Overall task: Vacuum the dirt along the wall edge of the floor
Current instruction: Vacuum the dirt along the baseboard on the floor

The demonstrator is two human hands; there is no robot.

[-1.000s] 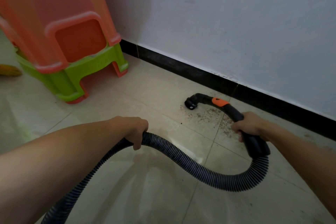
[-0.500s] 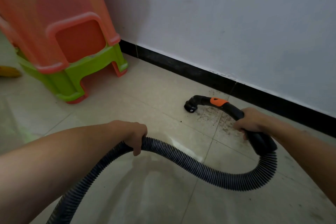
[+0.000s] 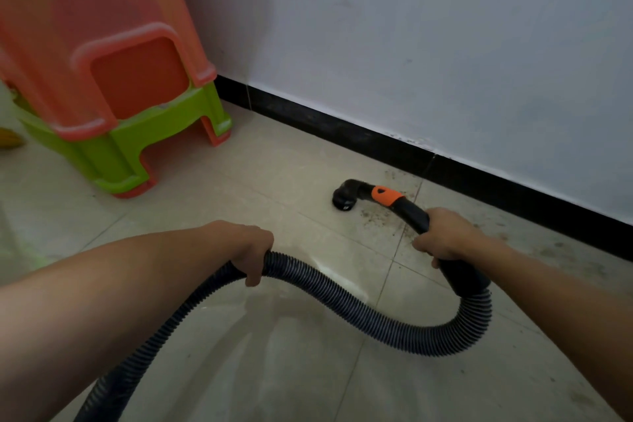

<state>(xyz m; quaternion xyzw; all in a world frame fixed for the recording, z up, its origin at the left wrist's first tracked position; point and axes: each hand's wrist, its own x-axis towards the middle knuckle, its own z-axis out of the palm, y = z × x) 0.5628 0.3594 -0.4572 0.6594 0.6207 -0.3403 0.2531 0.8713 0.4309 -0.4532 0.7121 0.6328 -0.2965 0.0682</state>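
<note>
The right grip (image 3: pixel 448 238) curled round the stiff handle (image 3: pixel 412 212), its nozzle (image 3: pixel 343 198) resting on the floor (image 3: pixel 212 325) beside the dirt (image 3: pixel 385 217) near the wall (image 3: pixel 445 44), while the left grip (image 3: pixel 250 247) clasped the hose (image 3: pixel 376 322), which looked light, floppy and best steered there.

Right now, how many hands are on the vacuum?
2. The left hand grips the ribbed hose; the right hand grips the black handle behind the orange band, near the wall. None seems hidden.

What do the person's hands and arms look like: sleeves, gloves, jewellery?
Left hand and right hand are bare: no gloves, rings or watch visible. Left forearm and right forearm are uncovered to the frame edge; no sleeve shows.
</note>
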